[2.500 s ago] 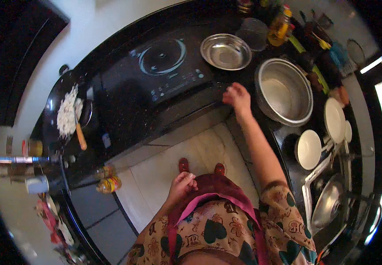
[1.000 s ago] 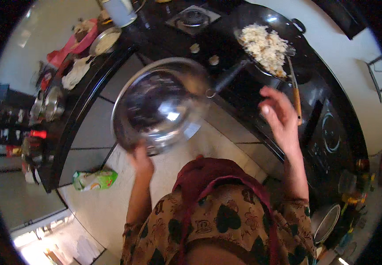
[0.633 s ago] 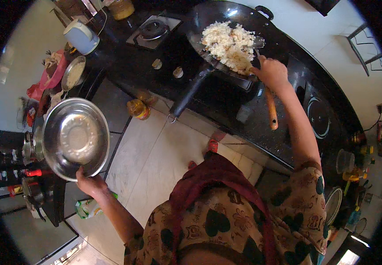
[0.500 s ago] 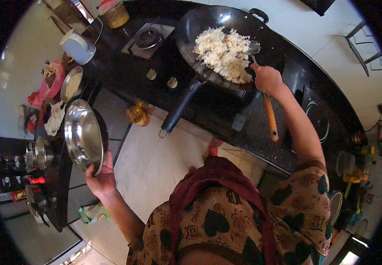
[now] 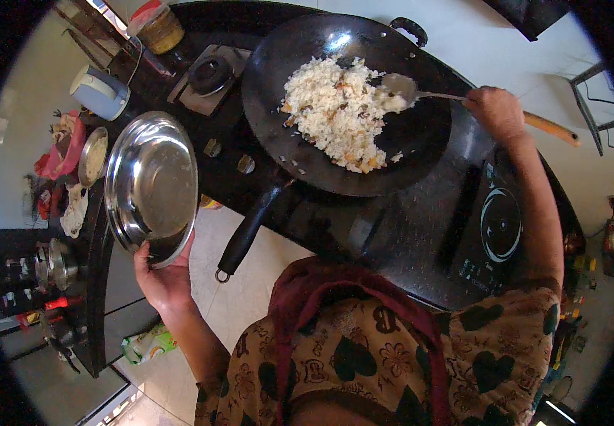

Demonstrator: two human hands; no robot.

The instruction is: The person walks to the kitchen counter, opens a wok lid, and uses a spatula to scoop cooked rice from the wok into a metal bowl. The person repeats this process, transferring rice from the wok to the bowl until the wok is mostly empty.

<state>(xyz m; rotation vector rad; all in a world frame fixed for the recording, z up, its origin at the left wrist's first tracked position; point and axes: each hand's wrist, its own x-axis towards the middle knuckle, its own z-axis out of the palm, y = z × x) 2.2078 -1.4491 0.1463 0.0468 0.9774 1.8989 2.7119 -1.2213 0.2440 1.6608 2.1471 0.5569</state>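
My left hand (image 5: 167,279) grips the lower rim of a shiny steel bowl (image 5: 152,181), thumb on the inner side. The bowl is tilted, showing its bare inside, and hangs off the counter's edge, left of the wok handle. My right hand (image 5: 497,113) is closed round the shaft of a metal spatula (image 5: 443,95) with a wooden grip end. The spatula's blade lies at the right side of a heap of cooked rice (image 5: 335,113) with brownish bits. The rice sits in a big black wok (image 5: 420,153) on the counter.
The wok's long black handle (image 5: 253,231) juts over the counter's front edge. An induction cooktop (image 5: 500,226) lies to the right, a second burner (image 5: 209,74) to the left. Farther left are an electric kettle (image 5: 101,94), a lidded tub (image 5: 156,28) and a pan of grains (image 5: 94,157).
The spatula has swung from pointing toward me to pointing right, my right hand moving right with it. The steel bowl has come nearer the wok and turned its inside more into view.
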